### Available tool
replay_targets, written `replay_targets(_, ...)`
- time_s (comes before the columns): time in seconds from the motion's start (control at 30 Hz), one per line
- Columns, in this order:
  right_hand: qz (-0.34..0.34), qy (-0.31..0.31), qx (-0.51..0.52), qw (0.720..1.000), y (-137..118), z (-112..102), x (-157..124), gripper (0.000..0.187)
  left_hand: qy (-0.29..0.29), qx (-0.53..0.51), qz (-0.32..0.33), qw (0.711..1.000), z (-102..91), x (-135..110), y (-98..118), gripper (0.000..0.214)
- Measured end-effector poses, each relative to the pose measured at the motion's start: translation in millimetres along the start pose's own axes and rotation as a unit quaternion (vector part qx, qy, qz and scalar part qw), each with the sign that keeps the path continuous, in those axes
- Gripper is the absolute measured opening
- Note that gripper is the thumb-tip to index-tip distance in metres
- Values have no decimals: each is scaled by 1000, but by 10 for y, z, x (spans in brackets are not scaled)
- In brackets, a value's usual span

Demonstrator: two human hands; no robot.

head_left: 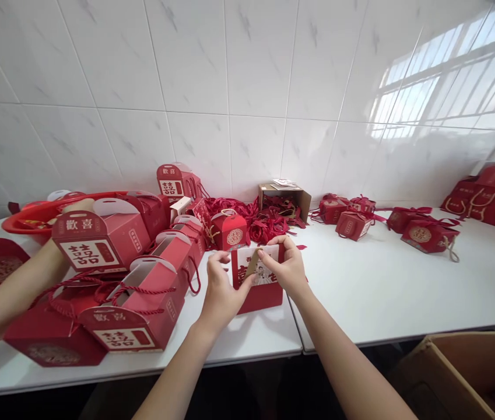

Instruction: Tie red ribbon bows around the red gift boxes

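Note:
Between my two hands a small red gift box [261,302] stands on the white table, its white printed panel with red characters facing me. My left hand [223,291] is closed at the box's left side, its thumb lying over the front panel. My right hand [285,268] grips the upper right edge, thumb in front and fingers behind. A narrow tan strip [252,262] slants across the panel by my thumbs; I cannot tell what it is. Just behind stands another red box [228,229] with a gold round emblem.
Large red gift boxes [101,236] with rope handles crowd the left, where another person's arm [20,291] reaches toward a red basin [24,223]. Red ribbons [269,229] spill from a cardboard box [303,204]. Several ribboned boxes [431,234] stand right; an open carton [431,361] sits below.

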State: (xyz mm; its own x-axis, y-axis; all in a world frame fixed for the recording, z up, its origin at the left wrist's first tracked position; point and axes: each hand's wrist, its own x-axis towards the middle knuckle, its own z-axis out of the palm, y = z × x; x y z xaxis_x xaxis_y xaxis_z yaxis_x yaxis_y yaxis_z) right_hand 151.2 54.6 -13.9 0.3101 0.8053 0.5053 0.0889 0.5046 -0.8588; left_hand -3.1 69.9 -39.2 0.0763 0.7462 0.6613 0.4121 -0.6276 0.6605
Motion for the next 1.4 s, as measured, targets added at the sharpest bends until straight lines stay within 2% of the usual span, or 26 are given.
replay_targets(0.07,0,1,-3,1000,-24,9,-10,27,8,23,-14,1000,-6,-17,-7,50)
replay_targets(0.17,3,10,-3,1000,-22,19,-14,27,-84,63,-40,994,-80,-32,14,21)
replay_targets(0.23,4,15,0,1000,-1,18,-10,28,-137,68,-48,987,-165,-41,33,21)
replay_targets(0.27,5,18,1,1000,10,14,-7,28,-141,59,-51,987,-215,-46,41,20)
replay_targets(0.33,11,18,8,1000,18,-4,-6,29,-110,30,-53,992,-326,-48,60,16)
replay_targets(0.4,12,8,14,1000,0,-35,-23,28,-53,-12,-54,997,-438,-35,93,14)
replay_targets(0.47,-6,-12,12,1000,-46,-73,-66,26,-11,-88,-66,994,-535,-3,158,13)
replay_targets(0.53,-50,-33,1,998,-109,-111,-137,23,10,-209,-90,974,-602,42,259,15)
replay_targets(0.6,-108,-61,-15,992,-182,-146,-226,23,20,-328,-110,938,-636,87,393,18)
replay_targets(0.67,-173,-86,-35,980,-265,-174,-320,25,19,-390,-116,913,-650,118,543,19)
replay_targets(0.73,-234,-107,-56,965,-357,-196,-404,28,-11,-392,-121,912,-661,128,685,28)
replay_targets(0.8,-281,-120,-73,949,-452,-214,-467,29,-60,-363,-121,922,-679,117,788,47)
replay_targets(0.83,-297,-126,-80,943,-496,-223,-488,28,-89,-346,-113,927,-691,106,819,47)
replay_targets(0.93,-327,-133,-90,931,-592,-245,-516,28,-160,-290,-55,942,-730,75,834,15)
replay_targets(0.97,-332,-134,-93,929,-610,-251,-516,29,-181,-276,-35,943,-738,69,821,11)
replay_targets(1.07,-339,-138,-101,925,-632,-263,-510,29,-226,-276,15,934,-734,63,773,15)
replay_targets(1.13,-341,-142,-104,924,-631,-268,-509,29,-233,-292,35,927,-710,62,759,16)
replay_targets(1.23,-340,-141,-103,924,-618,-276,-519,29,-226,-315,21,922,-668,44,774,10)
replay_targets(1.4,-318,-136,-89,934,-566,-284,-539,30,-277,-361,-57,889,-633,-22,818,9)
